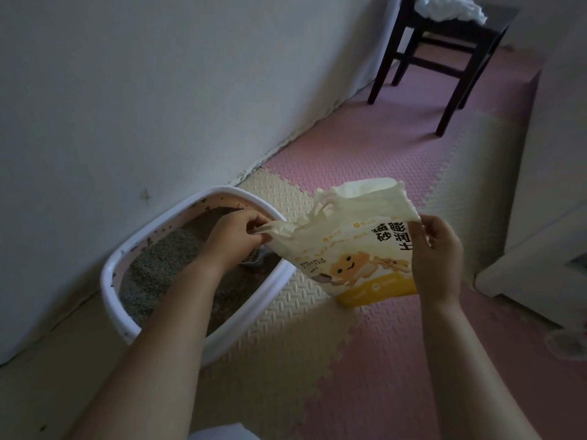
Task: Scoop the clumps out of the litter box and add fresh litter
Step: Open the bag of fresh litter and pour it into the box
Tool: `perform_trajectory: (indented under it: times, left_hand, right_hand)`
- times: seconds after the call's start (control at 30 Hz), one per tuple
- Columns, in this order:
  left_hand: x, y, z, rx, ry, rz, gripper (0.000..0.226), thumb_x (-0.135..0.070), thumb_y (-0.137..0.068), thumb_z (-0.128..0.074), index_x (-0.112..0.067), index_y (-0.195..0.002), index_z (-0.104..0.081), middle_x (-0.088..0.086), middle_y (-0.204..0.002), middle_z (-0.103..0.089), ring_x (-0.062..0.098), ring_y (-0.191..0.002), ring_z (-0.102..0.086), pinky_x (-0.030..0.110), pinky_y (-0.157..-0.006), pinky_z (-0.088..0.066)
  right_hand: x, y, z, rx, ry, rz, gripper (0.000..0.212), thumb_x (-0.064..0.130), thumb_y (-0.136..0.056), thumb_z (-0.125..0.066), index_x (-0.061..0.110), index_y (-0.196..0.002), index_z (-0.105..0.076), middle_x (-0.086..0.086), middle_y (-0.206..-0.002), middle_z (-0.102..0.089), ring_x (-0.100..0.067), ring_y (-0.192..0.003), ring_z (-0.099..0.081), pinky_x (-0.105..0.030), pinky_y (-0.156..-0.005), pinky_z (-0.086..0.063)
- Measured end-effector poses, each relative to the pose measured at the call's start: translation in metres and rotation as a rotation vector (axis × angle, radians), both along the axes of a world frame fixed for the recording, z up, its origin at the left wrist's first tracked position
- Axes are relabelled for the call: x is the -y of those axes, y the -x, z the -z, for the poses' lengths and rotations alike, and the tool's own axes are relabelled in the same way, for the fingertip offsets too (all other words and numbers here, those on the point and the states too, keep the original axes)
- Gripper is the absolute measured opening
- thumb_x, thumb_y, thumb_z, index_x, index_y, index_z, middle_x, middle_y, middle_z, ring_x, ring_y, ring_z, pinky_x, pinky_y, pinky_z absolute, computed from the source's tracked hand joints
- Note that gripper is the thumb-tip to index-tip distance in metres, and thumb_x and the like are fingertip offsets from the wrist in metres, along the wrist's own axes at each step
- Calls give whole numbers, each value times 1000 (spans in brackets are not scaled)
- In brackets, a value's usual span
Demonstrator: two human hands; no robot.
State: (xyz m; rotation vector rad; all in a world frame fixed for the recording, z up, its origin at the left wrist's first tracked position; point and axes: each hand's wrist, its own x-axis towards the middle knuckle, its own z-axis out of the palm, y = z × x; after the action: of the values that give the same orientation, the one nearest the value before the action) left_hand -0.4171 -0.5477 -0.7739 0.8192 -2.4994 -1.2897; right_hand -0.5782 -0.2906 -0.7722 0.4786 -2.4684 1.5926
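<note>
Opening the litter bag [355, 249] beside the litter box [117, 274].
Left hand [233, 231] pinches the torn corner; right hand [440, 255] grips the opposite edge, likely steadying it for pouring.

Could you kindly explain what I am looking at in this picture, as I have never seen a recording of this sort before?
No machine here: a person wears a camera on the head, so the one view looks down at their own arms. The left hand pinches a stretched corner at the top of a pale yellow bag of cat litter, and the right hand holds its other edge, perhaps to open it. By the wall stands the litter box, holding grey litter and what looks like a slotted scoop below the left hand. The floor is foam mats; a dark chair stands farther back.
</note>
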Motion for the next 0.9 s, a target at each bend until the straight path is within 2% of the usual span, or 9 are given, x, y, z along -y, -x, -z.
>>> perform_trajectory:
  times: [0.17,0.3,0.43,0.57,0.67,0.77,0.9]
  left_hand:
    - [-2,12,-28,-158,-12,-53,12,-21,-87,-67,-26,-97,-67,-17,-91,-66,-7,-81,-61,9,-62,-46]
    - [-15,22,-35,-214,47,4,11,-18,-87,-66,-24,-96,-66,-17,-90,-64,-9,-81,-60,5,-60,-46]
    - [-25,30,-23,-251,-28,0,23,-18,-86,-66,-23,-109,-64,-12,-101,-66,2,-94,-62,18,-75,-54]
    - [-23,39,-14,-263,-222,-2,40,-18,-84,-68,-25,-122,-58,-9,-112,-66,5,-100,-64,26,-80,-55]
    - [-29,42,-8,-191,-283,-22,26,-22,-85,-68,-20,-110,-63,-9,-103,-70,4,-95,-66,28,-80,-56]
    - [-43,46,-21,-177,-268,-163,10,-25,-86,-66,-17,-92,-66,-4,-88,-70,6,-84,-66,22,-66,-52]
    - [-55,59,-75,-125,-222,-185,15,-24,-86,-68,-11,-80,-66,4,-76,-68,19,-75,-66,30,-61,-54]
  right_hand:
    - [-1,3,-1,40,67,76,14,26,-95,-54,16,-92,-63,-2,-84,-66,-22,-81,-63,-47,-73,-53]
    - [0,7,12,122,27,149,14,20,-96,-53,9,-95,-63,-2,-89,-65,-20,-87,-61,-42,-79,-50]
    - [-1,10,20,183,53,187,14,16,-96,-50,7,-94,-62,-5,-89,-63,-19,-84,-59,-29,-71,-44]
    - [1,15,19,169,67,188,16,21,-93,-54,12,-101,-64,1,-95,-66,-11,-90,-60,-26,-76,-47]
    - [5,14,16,157,43,128,10,25,-90,-59,16,-93,-64,4,-84,-65,-10,-80,-60,-25,-68,-46]
    - [5,13,1,152,-30,137,18,22,-89,-60,12,-75,-59,-2,-68,-60,-19,-69,-55,-30,-60,-40]
    - [-17,33,-56,249,-124,144,15,24,-88,-60,12,-79,-62,-5,-74,-65,-24,-74,-60,-43,-68,-49]
